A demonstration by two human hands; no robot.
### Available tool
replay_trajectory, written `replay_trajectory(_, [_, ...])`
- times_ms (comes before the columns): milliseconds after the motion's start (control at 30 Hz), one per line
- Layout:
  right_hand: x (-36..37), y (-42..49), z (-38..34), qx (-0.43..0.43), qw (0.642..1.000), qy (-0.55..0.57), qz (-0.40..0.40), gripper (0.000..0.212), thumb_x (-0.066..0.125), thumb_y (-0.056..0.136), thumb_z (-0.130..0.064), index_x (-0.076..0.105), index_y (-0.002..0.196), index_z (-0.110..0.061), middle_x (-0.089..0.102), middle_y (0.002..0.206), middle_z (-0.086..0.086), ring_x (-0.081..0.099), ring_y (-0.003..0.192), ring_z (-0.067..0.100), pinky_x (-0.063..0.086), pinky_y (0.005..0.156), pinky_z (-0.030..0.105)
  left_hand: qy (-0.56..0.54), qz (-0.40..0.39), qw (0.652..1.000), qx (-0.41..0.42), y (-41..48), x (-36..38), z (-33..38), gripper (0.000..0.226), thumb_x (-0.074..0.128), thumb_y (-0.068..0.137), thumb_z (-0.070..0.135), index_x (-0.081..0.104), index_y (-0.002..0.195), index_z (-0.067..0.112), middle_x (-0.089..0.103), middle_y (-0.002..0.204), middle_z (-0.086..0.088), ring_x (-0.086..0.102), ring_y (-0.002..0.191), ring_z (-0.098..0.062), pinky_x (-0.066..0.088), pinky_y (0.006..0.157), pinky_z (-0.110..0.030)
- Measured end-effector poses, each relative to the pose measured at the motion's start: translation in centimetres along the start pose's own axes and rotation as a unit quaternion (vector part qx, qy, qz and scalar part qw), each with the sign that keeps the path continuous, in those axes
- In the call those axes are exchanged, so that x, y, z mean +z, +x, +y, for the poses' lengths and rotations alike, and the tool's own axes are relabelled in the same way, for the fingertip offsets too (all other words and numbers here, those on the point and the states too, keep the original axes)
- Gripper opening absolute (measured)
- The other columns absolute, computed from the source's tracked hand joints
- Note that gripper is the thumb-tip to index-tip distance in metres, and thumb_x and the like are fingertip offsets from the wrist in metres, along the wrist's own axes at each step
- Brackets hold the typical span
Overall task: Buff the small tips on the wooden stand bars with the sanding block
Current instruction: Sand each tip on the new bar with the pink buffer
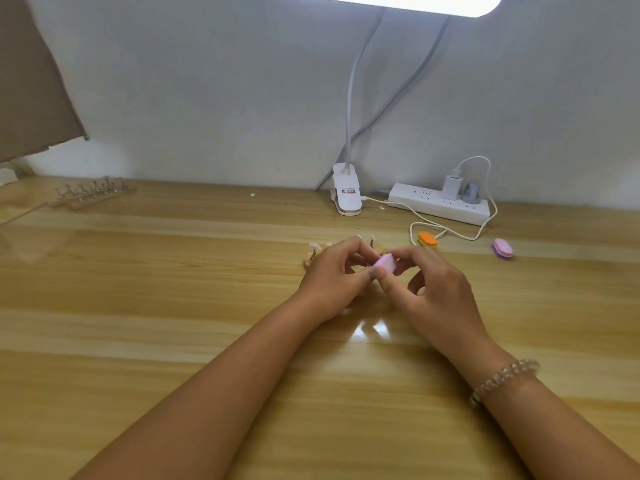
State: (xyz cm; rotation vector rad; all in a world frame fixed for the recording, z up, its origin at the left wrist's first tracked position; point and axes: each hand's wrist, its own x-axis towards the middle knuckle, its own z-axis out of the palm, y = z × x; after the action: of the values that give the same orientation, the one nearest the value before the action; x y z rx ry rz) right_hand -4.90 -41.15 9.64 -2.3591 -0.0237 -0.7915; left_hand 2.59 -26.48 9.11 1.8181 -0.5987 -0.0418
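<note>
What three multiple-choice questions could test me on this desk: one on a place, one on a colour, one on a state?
1. Where is the orange block?
A. on the table, in front of the power strip
B. on the floor
C. on top of the charger

2. What colour is the small block in the right hand?
A. green
B. pink
C. black

3. How is the lamp?
A. switched off
B. lit
C. lying flat on the table

Answers:
1 A: it lies on the wood, just nearer than the strip.
2 B: pink shows in the hand's grip.
3 B: its head glows bright white.
</note>
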Motion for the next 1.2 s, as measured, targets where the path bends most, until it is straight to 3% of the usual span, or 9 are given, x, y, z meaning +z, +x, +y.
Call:
replay_trajectory(167, [-0.23,0.12,0.45,0.011,1.0,-0.012,0.014,0.026,0.063,0.084,-0.047,0.066,0.101,-0.027,0.063,0.091,-0.015,0.057,0.064,0.005,0.044,0.066,0.03,0.003,-0.006,1.0,0.008,-0.12,0.09,0.2,0.004,0.073,0.089,0.015,0.07,0.089,0.016,0.072,0.088,0.005,0.054,0.054,-0.007,0.049,0.06,-0.026])
replay_trajectory(300, [0.04,0.15,0.18,0.009,1.0,0.001,0.0,0.026,0.069,0.082,-0.043,0.067,0.103,-0.027,0.062,0.087,-0.017,0.059,0.067,0.006,0.048,0.066,0.029,0.017,-0.004,1.0,0.005,-0.08,0.07,0.17,0.012,0.073,0.086,0.012,0.068,0.082,0.022,0.074,0.091,0.0,0.055,0.06,-0.011,0.051,0.067,-0.036])
replay_trajectory(400, [-0.15,0.47,0.92,0.052,0.999,0.003,0.015,0.021,0.069,0.084,-0.046,0.066,0.097,-0.03,0.063,0.082,-0.016,0.057,0.069,0.003,0.041,0.064,0.024,0.033,-0.01,0.999,0.008,-0.12,0.28,0.13,0.01,0.077,0.085,0.016,0.07,0.083,0.023,0.073,0.086,0.005,0.055,0.057,-0.004,0.048,0.063,-0.029])
replay_trajectory(467, [-0.06,0.26,0.91,0.041,0.999,0.0,0.011,0.022,0.069,0.083,-0.047,0.064,0.097,-0.03,0.063,0.084,-0.016,0.057,0.067,0.003,0.041,0.063,0.027,0.04,-0.009,0.999,0.002,-0.12,0.27,0.07,0.007,0.076,0.086,0.018,0.07,0.086,0.022,0.07,0.082,0.01,0.058,0.06,-0.008,0.048,0.061,-0.028])
replay_trajectory(567, [0.13,0.23,0.6,0.035,0.999,0.005,0.0,0.026,0.067,0.079,-0.053,0.065,0.094,-0.031,0.064,0.085,-0.015,0.057,0.067,0.004,0.046,0.064,0.028,0.056,-0.015,0.998,0.0,-0.12,0.26,0.07,0.006,0.073,0.088,0.02,0.068,0.089,0.023,0.071,0.09,0.008,0.066,0.067,-0.015,0.052,0.059,-0.032])
replay_trajectory(667, [-0.11,0.54,1.0,0.07,0.997,0.0,0.014,0.027,0.066,0.081,-0.055,0.064,0.092,-0.03,0.066,0.086,-0.013,0.057,0.07,0.002,0.042,0.065,0.026,0.072,-0.014,0.997,0.012,-0.18,0.44,0.14,0.007,0.075,0.088,0.021,0.068,0.091,0.022,0.073,0.097,0.006,0.065,0.066,-0.015,0.053,0.069,-0.035])
replay_trajectory(800, [0.05,0.16,0.46,0.031,0.999,-0.004,0.008,0.028,0.067,0.08,-0.051,0.062,0.095,-0.028,0.063,0.087,-0.015,0.057,0.066,0.004,0.044,0.063,0.028,0.077,-0.017,0.997,0.016,-0.13,0.34,0.06,0.004,0.069,0.091,0.022,0.068,0.095,0.02,0.071,0.094,0.007,0.067,0.069,-0.019,0.056,0.068,-0.042])
replay_trajectory(967, [-0.26,0.53,0.8,0.072,0.997,0.016,0.018,0.033,0.058,0.08,-0.058,0.065,0.093,-0.029,0.066,0.086,-0.015,0.058,0.071,0.003,0.042,0.065,0.022,0.061,-0.011,0.998,0.03,-0.13,0.43,0.01,0.005,0.066,0.095,0.021,0.066,0.09,0.024,0.069,0.087,0.01,0.063,0.059,-0.017,0.057,0.064,-0.045])
replay_trajectory(1200, [0.12,0.18,0.38,0.037,0.999,-0.02,0.017,0.03,0.067,0.083,-0.051,0.063,0.1,-0.027,0.064,0.09,-0.015,0.056,0.062,0.004,0.044,0.065,0.029,0.046,-0.014,0.998,0.031,0.03,0.23,-0.13,0.01,0.059,0.097,0.016,0.069,0.1,0.014,0.069,0.09,0.005,0.059,0.052,-0.013,0.055,0.059,-0.043])
